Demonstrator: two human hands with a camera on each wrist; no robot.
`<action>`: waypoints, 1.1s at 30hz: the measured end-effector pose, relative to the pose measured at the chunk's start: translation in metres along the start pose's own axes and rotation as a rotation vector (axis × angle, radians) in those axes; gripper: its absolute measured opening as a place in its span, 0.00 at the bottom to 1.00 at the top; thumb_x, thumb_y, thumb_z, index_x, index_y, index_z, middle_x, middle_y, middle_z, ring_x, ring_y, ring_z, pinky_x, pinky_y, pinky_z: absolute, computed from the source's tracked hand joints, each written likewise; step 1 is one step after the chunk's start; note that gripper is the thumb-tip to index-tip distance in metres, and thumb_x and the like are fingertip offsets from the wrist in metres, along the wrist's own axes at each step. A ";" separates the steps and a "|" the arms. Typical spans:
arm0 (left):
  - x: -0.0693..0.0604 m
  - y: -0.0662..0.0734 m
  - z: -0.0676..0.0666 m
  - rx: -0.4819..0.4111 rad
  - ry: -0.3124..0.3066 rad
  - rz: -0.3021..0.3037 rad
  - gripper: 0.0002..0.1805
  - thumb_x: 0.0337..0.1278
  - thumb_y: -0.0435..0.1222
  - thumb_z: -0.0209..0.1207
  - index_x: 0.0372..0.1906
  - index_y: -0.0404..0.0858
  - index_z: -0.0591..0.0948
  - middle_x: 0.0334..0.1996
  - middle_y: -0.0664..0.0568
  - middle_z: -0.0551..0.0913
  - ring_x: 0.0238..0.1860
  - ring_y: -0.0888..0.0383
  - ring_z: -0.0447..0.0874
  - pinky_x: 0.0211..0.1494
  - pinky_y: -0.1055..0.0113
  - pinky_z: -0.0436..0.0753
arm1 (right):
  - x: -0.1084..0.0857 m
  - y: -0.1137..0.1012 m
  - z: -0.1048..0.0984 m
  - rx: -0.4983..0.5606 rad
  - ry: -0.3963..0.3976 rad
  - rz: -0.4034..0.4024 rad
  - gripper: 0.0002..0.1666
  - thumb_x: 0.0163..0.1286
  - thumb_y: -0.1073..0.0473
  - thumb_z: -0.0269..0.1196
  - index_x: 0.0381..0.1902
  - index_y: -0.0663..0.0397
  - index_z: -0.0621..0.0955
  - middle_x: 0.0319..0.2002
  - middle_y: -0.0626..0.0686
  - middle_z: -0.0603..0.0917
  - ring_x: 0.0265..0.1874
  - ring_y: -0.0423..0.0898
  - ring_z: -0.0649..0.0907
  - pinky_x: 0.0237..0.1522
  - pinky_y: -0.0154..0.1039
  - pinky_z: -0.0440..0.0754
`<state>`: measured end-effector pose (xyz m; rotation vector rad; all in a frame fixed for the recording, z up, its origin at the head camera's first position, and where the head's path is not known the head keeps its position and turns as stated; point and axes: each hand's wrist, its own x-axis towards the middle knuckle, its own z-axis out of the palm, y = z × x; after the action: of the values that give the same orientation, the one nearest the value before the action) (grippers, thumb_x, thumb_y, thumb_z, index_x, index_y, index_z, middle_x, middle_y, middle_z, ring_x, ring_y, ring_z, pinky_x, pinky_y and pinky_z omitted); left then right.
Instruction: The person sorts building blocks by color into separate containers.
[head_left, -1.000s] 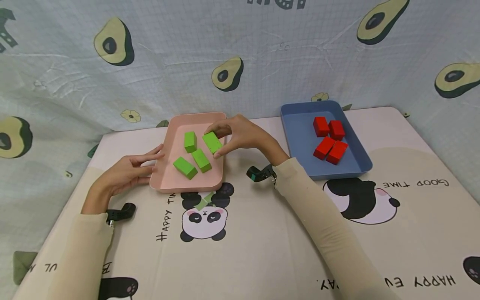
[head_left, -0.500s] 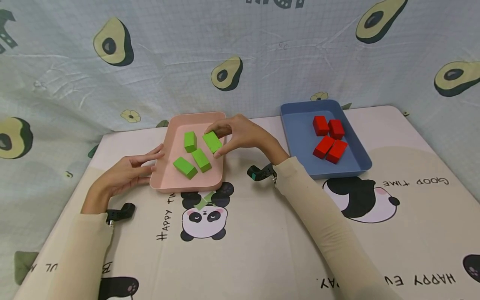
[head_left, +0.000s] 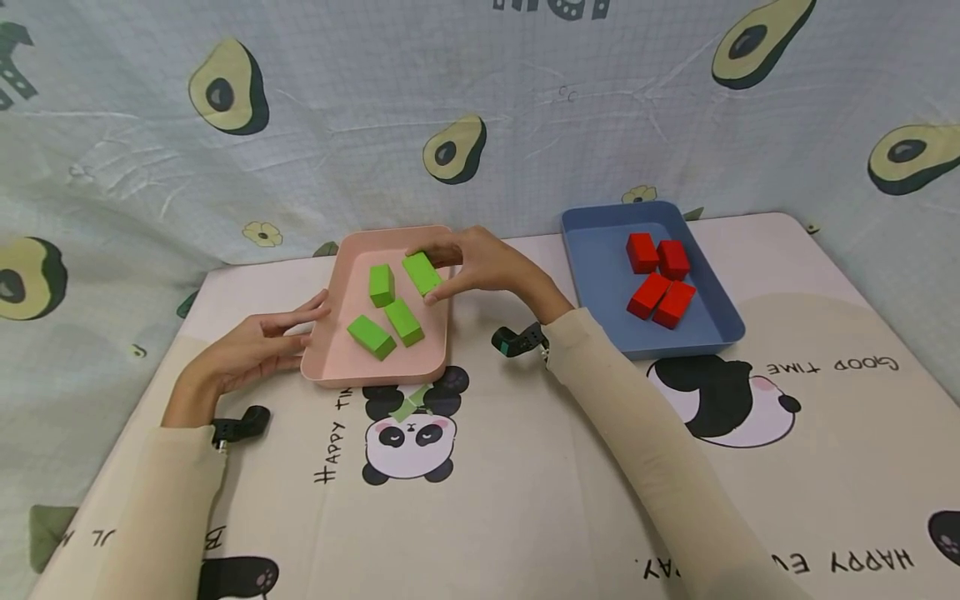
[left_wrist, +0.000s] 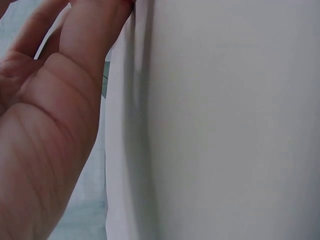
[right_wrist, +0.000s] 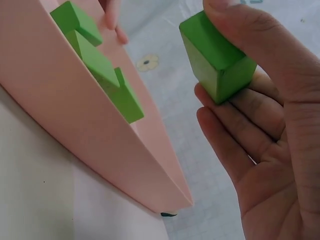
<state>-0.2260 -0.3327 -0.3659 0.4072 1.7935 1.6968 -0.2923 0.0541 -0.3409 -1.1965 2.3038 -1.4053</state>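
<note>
In the head view, my right hand [head_left: 487, 265] pinches a green block [head_left: 422, 273] between thumb and fingers above the right side of the pink tray [head_left: 330, 371]. The right wrist view shows this held green block [right_wrist: 220, 60] raised apart from the tray. Several other green blocks [head_left: 405, 322] lie on the tray floor. My left hand [head_left: 258, 346] is at the tray's left side, its extended fingertips touching the rim. The left wrist view shows the palm and thumb of my left hand [left_wrist: 55, 95], with the fingertips cut off at the top.
A blue tray [head_left: 600, 312] stands to the right with several red blocks [head_left: 649, 295] in it. A panda-print cloth [head_left: 510, 500] covers the table. Behind it hangs an avocado-print curtain [head_left: 337, 167].
My right hand has risen slightly with the green block, which now sits higher over the pink tray. The left hand and the other blocks keep their places.
</note>
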 end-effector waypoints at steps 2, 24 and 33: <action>0.000 0.000 0.000 -0.006 -0.001 0.004 0.30 0.77 0.25 0.48 0.78 0.32 0.56 0.83 0.60 0.35 0.68 0.72 0.69 0.62 0.63 0.81 | 0.002 0.002 0.001 0.018 0.004 -0.013 0.42 0.55 0.57 0.80 0.67 0.57 0.77 0.63 0.54 0.82 0.61 0.44 0.82 0.63 0.33 0.78; 0.001 0.001 0.000 0.067 0.090 -0.053 0.31 0.74 0.27 0.54 0.77 0.34 0.60 0.83 0.59 0.40 0.64 0.75 0.73 0.60 0.64 0.82 | 0.023 0.013 0.007 0.117 -0.067 -0.064 0.42 0.58 0.60 0.78 0.69 0.57 0.74 0.68 0.59 0.75 0.67 0.44 0.76 0.68 0.31 0.73; 0.005 0.004 0.003 0.148 0.135 -0.068 0.32 0.73 0.30 0.57 0.76 0.32 0.61 0.82 0.59 0.44 0.63 0.75 0.75 0.58 0.66 0.83 | 0.022 0.013 0.006 0.090 -0.074 -0.038 0.44 0.58 0.60 0.78 0.70 0.61 0.72 0.67 0.59 0.74 0.66 0.43 0.77 0.67 0.30 0.73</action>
<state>-0.2284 -0.3270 -0.3630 0.2955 2.0156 1.5834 -0.3107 0.0368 -0.3500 -1.2497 2.1561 -1.4358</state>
